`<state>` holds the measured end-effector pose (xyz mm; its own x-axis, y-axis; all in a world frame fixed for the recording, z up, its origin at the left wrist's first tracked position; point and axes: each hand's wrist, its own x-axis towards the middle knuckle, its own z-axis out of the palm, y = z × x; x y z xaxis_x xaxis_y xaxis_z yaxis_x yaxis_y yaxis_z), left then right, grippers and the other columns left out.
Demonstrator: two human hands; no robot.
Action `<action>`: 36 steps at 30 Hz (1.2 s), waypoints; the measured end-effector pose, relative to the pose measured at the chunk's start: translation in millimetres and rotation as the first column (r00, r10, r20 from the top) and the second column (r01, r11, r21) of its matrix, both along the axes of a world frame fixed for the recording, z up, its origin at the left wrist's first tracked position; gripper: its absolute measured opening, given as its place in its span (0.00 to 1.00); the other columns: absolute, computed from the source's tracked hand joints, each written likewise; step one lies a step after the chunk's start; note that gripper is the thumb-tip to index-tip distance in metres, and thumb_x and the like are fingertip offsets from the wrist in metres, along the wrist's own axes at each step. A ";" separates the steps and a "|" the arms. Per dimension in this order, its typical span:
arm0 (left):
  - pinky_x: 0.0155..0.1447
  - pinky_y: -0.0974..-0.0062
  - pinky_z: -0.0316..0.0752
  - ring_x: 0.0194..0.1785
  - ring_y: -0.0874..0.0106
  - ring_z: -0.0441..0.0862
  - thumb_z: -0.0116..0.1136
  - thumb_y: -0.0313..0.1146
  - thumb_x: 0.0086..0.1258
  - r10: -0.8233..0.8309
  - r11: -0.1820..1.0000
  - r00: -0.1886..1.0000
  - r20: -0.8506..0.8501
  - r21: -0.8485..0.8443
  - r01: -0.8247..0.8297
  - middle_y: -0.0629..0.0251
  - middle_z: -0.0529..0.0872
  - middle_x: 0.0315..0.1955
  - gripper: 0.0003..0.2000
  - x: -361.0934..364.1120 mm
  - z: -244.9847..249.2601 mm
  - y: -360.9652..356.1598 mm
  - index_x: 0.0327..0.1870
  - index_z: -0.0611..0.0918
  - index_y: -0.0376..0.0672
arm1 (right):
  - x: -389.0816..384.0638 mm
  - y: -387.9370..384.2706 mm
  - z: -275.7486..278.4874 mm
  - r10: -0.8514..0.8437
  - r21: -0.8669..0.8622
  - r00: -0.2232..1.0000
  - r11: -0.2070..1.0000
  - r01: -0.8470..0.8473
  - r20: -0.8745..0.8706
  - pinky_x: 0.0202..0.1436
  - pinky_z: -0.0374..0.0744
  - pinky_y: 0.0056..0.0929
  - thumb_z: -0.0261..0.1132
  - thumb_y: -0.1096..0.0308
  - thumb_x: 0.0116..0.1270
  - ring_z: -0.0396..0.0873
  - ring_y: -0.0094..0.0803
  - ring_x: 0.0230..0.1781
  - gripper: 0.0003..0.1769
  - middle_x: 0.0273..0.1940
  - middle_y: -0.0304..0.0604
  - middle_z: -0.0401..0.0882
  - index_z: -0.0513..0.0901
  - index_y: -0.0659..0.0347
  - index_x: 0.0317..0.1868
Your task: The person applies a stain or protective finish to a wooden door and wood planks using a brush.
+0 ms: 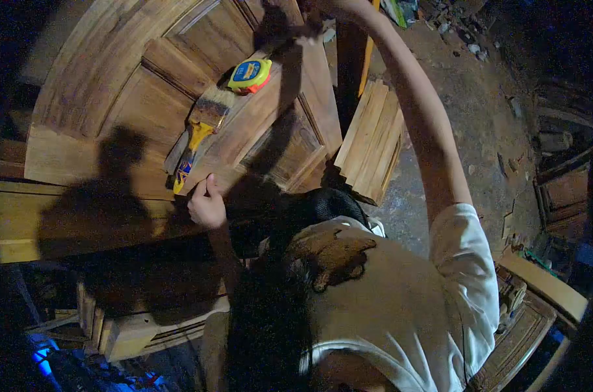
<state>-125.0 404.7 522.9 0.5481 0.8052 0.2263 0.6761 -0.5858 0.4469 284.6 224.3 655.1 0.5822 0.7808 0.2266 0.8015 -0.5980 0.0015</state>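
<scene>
My left hand (208, 206) is closed on the near edge of a wooden panel (244, 160) with raised frames, a finger and thumb showing at its corner. A paintbrush (202, 130) with a yellow and blue handle and stained bristles lies beside that hand. Above the brush rests a yellow tape measure (249, 75) with a blue label. My right arm stretches up to the top edge, where my right hand (322, 6) is near the panel's far end. Shadow and the frame edge hide its fingers.
A larger curved wooden panel (68, 98) lies under these things. Stacked wooden strips (373, 140) stand to the right, above a littered floor (466, 117). More timber pieces (538, 281) lie at lower right. Shadows fall across the work surface.
</scene>
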 end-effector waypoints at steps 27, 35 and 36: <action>0.36 0.62 0.74 0.30 0.61 0.83 0.53 0.52 0.65 -0.020 0.986 0.998 0.056 -0.166 0.029 0.71 0.86 0.22 0.16 -2.3 -7.4 8.3 0.31 0.86 0.51 | 14.4 48.2 -5.9 0.125 0.234 0.951 0.970 -0.057 -0.283 0.32 0.79 0.42 0.61 0.51 0.62 0.83 0.45 0.29 0.21 0.29 0.50 0.84 0.83 0.64 0.31; 0.35 0.62 0.74 0.30 0.60 0.83 0.53 0.51 0.65 0.032 0.988 0.999 -0.012 -0.150 -0.033 0.71 0.86 0.21 0.17 0.6 4.5 1.0 0.31 0.85 0.49 | 10.9 37.9 -10.8 0.082 0.185 0.969 0.982 -0.038 -0.235 0.40 0.79 0.39 0.66 0.55 0.58 0.83 0.41 0.34 0.17 0.33 0.53 0.83 0.84 0.61 0.37; 0.35 0.62 0.74 0.30 0.60 0.83 0.53 0.51 0.65 0.012 0.990 1.000 -0.010 -0.143 -0.014 0.70 0.85 0.20 0.17 -0.8 6.7 1.3 0.30 0.85 0.49 | 14.7 28.8 -7.4 0.082 0.190 0.969 0.981 -0.037 -0.233 0.40 0.79 0.39 0.66 0.55 0.58 0.83 0.41 0.34 0.17 0.33 0.53 0.83 0.84 0.61 0.37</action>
<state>-125.8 406.0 529.7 0.5388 0.8360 0.1037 0.6876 -0.5075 0.5193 299.3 253.1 647.7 0.5905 0.7740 0.2286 0.7992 -0.5216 -0.2987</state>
